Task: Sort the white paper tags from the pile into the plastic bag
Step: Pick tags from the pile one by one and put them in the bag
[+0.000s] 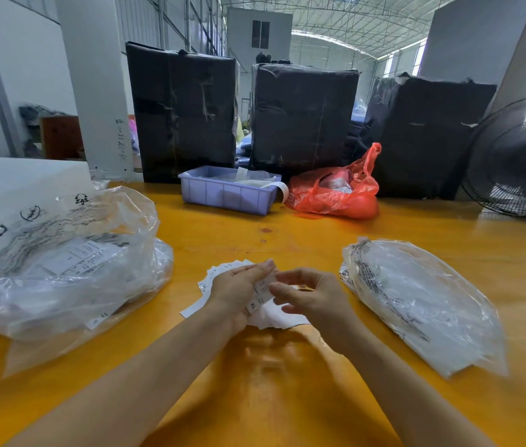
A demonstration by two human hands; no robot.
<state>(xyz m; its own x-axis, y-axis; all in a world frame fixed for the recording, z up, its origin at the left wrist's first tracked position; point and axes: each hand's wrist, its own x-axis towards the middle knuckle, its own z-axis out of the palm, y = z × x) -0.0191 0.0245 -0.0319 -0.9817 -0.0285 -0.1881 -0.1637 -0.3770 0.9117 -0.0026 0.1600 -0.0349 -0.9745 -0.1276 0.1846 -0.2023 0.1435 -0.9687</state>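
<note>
The yellow desk (pixel 210 233) spreads out before me, with three black wrapped bales (pixel 303 114) standing along its far edge and a black fan (pixel 519 159) at the far right. On the left lies a big crumpled clear plastic bag (pixel 62 259) with printed tags showing through it; on the right lies a flatter plastic bag (pixel 422 301) holding white tags. Far across the desk sit a lilac plastic tray (pixel 226 195) and, just beside it to the right, a red bag (pixel 335 191). Between the two clear bags, near me, is the pile of white paper tags (pixel 219 272), fanned out under my hands. My left hand (pixel 239 291) curls round a small stack of tags (pixel 261 290), the top one marked XL. My right hand (pixel 313 298) meets it, thumb and fingertips pinching that stack's edge.
</note>
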